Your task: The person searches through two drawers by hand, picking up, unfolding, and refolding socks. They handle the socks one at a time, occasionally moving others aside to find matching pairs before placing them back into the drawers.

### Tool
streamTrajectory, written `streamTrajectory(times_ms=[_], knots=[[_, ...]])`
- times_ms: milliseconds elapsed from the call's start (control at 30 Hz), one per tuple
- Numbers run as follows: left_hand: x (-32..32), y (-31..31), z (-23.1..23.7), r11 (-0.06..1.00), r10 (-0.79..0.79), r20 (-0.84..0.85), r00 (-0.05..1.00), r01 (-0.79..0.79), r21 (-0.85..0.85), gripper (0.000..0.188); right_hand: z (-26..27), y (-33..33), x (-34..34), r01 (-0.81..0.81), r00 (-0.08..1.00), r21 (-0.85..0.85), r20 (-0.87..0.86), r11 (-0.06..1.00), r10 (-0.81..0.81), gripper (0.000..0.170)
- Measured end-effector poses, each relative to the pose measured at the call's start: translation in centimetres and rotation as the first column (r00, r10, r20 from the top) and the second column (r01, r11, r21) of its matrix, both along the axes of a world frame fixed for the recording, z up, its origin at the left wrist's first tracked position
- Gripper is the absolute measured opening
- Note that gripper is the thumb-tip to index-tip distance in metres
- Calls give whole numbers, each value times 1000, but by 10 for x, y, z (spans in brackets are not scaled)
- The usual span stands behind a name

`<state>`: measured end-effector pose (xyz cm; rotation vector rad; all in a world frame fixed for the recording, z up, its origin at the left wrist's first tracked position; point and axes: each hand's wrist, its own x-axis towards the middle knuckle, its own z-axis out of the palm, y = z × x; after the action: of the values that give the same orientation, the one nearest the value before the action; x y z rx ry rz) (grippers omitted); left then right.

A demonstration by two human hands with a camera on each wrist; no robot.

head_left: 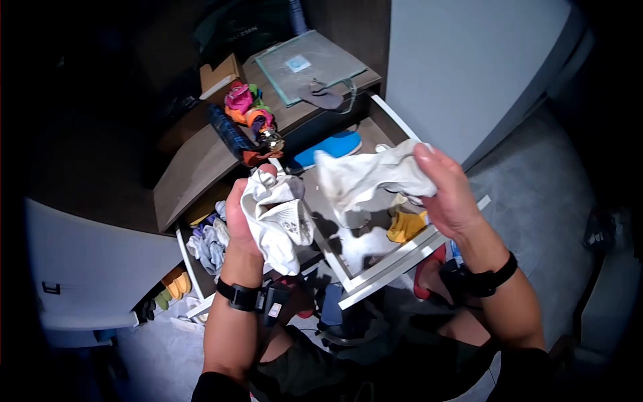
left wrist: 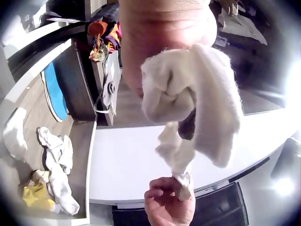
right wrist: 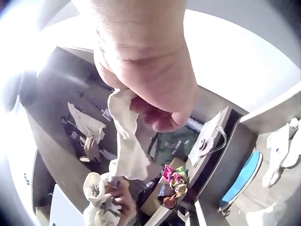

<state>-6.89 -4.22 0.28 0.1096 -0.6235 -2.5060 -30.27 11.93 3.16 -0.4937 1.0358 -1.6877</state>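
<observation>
My left hand (head_left: 238, 218) grips a bunched white sock (head_left: 284, 231) with a ribbed cuff and small dark marks. In the left wrist view this sock (left wrist: 218, 106) hangs in loose folds from the fingers. My right hand (head_left: 450, 194) pinches one end of another white sock (head_left: 368, 175), which stretches out toward the left with greyish stains. Seen from the right wrist, that sock (right wrist: 126, 141) dangles long and flat below the hand. Both socks are above an open drawer (head_left: 348, 258). Inside it lie a yellow sock (head_left: 406, 226), several white socks (left wrist: 59, 176) and a blue insole (head_left: 328, 151).
A second open drawer on the left holds grey and purple clothes (head_left: 211, 241). On the cabinet top are a clear flat pouch (head_left: 311, 63), a grey eye mask (head_left: 321, 97), colourful cloths (head_left: 244, 104) and a cardboard box (head_left: 221, 75). A white door panel (head_left: 469, 67) stands at the right.
</observation>
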Motion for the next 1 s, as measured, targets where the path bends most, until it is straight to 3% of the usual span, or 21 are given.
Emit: streamTrajectory(times_ms=[33,133,233,267,333,367,400,433,500,533,600,633,700,767,800,867,933,1000], knots=[[3,0,-1,992,70,11,997,-71,108,45,-1,0,-2,10,1000,4,-4,1000,-10,26],[3,3,5,994,90,11,996,-90,64,44,-2,1,-6,27,1000,5,-13,1000,-27,25],[7,-10,-9,999,5,-95,995,-10,-47,43,0,1,-4,66,998,39,-11,997,-66,25],[9,-13,-13,998,-17,-117,993,10,-54,44,-1,2,-4,-38,997,32,-69,999,40,25],[8,-4,5,980,197,112,974,-195,-26,44,-4,10,-6,-238,951,57,-187,970,244,25],[8,1,10,956,289,230,929,-293,-16,44,-5,17,-5,-438,835,162,-291,884,467,25],[12,-4,6,975,223,135,965,-223,-19,45,9,20,1,-625,590,267,-455,734,667,25],[15,-7,6,970,242,139,960,-242,-17,44,22,20,9,-741,265,404,-558,536,786,25],[23,-18,-2,977,171,1,985,-170,-126,51,19,24,14,-844,216,400,-358,358,908,26],[23,-20,0,973,174,-6,985,-173,-152,52,4,27,5,-761,401,387,-350,521,846,26],[20,-18,9,957,249,43,967,-239,-166,46,-20,22,-22,-477,722,205,-463,855,514,23],[22,-16,10,943,285,44,958,-272,-192,47,-16,16,-32,-224,821,338,-439,914,364,20],[30,-30,1,938,335,91,938,-322,-131,48,-20,6,-53,103,879,441,-460,892,126,18],[31,-30,5,901,429,206,879,-403,-159,35,-24,-1,-61,189,822,524,-548,831,159,20],[32,-31,2,859,511,244,824,-478,-185,29,-35,-6,-70,132,700,591,-624,796,347,20],[35,-32,2,849,527,267,807,-480,-222,27,-70,-14,-95,66,363,729,-654,681,664,20],[40,-35,3,842,532,249,809,-474,-258,28,-97,-28,-106,-19,68,878,-476,479,877,23],[46,-36,4,839,525,204,826,-463,-286,28,-126,-37,-101,85,-92,950,-291,299,952,30]])
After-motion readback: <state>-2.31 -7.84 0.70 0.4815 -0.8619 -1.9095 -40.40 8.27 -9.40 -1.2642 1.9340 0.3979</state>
